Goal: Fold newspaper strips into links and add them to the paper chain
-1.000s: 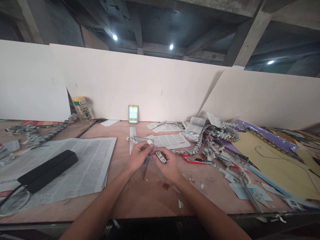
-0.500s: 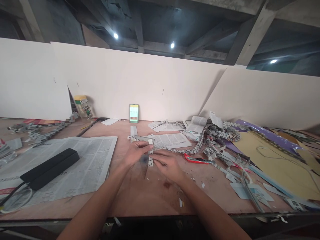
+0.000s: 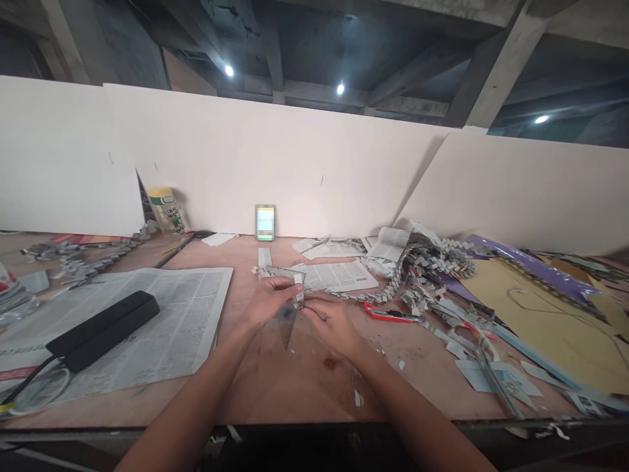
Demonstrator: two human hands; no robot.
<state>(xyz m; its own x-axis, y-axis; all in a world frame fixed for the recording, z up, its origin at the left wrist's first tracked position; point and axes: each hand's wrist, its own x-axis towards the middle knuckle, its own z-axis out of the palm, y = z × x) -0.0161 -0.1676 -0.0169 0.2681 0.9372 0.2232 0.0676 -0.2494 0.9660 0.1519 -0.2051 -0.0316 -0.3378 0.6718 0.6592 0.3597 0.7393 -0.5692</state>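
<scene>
A small folded strip of printed paper (image 3: 297,280) stands upright between my two hands above the middle of the table. My left hand (image 3: 269,301) pinches its upper part between thumb and fingers. From the other side, the fingers of my right hand (image 3: 331,318) close on its lower part. Beneath the hands lies a clear plastic set square (image 3: 286,335), its tip pointing toward me. A chain of folded paper links (image 3: 363,298) runs from near my right hand toward the heap at the right; whether it joins the strip is hidden.
On the left, a black box with a cable (image 3: 103,328) rests on newspaper (image 3: 196,314). A phone (image 3: 265,223) leans on the white board (image 3: 295,164). A red utility knife (image 3: 390,313) lies right of my hands, before a paper-chain heap (image 3: 432,262). A jar (image 3: 166,210) stands far left.
The strip's lower end, which stuck out below my right fingers, no longer shows there. My right fingers have moved up slightly, closer to my left hand. The view has shifted a little.
</scene>
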